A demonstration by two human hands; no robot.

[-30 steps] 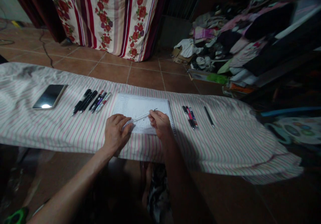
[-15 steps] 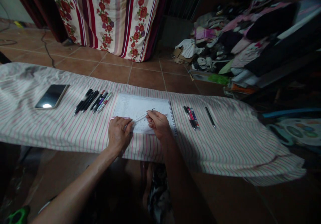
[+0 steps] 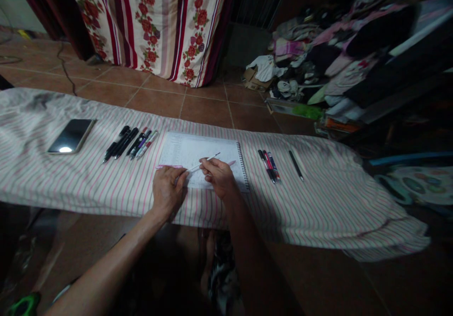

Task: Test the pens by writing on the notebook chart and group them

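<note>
A spiral notebook [image 3: 212, 142] with writing on its pages lies on the striped cloth. Above it, my right hand [image 3: 216, 175] pinches a thin whitish stick [image 3: 193, 168] with a dark tip, which looks like a pen refill. The tip points up and right, past my fingers. My left hand [image 3: 168, 186] is closed around the refill's lower left end, its thumb and forefinger together. A slim pink pen-like piece [image 3: 170, 166] lies along my left fingers; whether they grip it is hidden. Another pinkish piece [image 3: 231, 163] shows beside my right hand on the page.
Left of the notebook lie several pens and markers [image 3: 136, 142] and a phone [image 3: 71, 136]. On the right are a small group of pens [image 3: 269, 166] and a single black pen [image 3: 296, 165]. The striped cloth [image 3: 336, 198] drops over the near edge. Clothes [image 3: 311, 56] are heaped beyond.
My right hand has shifted slightly left along the refill towards my left hand, so more of the dark-tipped end sticks out. My left hand has stayed in place.
</note>
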